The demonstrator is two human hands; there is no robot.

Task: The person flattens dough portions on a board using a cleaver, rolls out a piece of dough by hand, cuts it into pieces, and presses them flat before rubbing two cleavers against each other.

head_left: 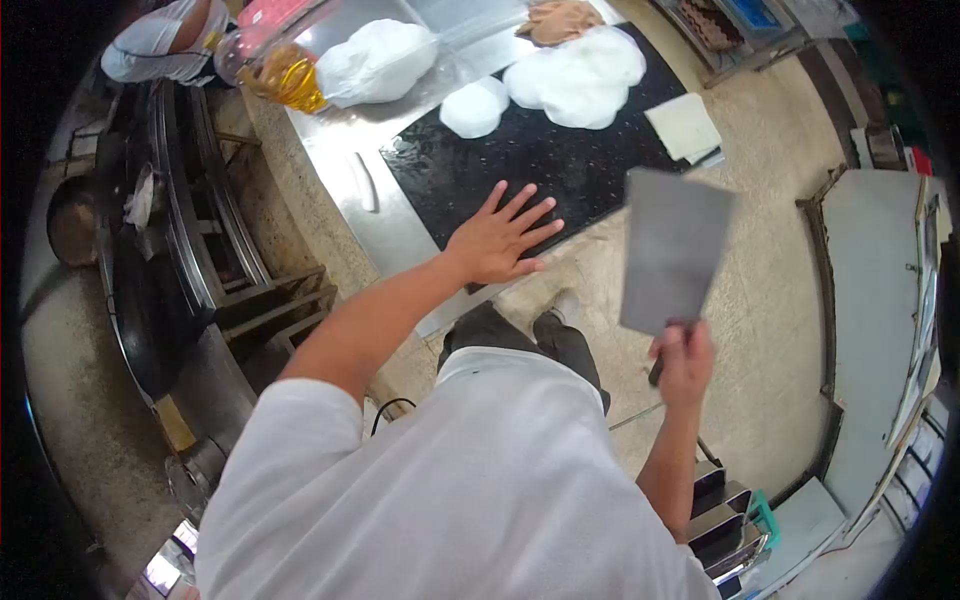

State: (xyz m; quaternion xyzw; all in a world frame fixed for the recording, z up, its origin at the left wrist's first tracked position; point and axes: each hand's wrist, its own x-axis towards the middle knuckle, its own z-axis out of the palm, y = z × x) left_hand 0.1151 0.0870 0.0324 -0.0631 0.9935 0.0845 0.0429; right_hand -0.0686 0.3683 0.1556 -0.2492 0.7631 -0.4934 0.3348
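My left hand (500,237) lies with fingers spread at the near edge of a black work slab (440,165). In my right hand (685,360) is a cleaver (677,250), gripped by its dark handle, its broad grey blade pointing away from me over the floor, right of the slab. A small white lump that looks like dough (474,108) sits towards the slab's far side. Beside it is a larger white mass (580,78), perhaps dough too. A folded pale cloth (684,127) rests at the slab's right edge.
A thin pale curved object (366,183) lies on the metal counter (325,150). Farther back are a white bundle (378,62), a bottle of yellow oil (285,78) and something brown (560,20). Left stands a stove with a wok (150,320); a person (165,45) is beyond it.
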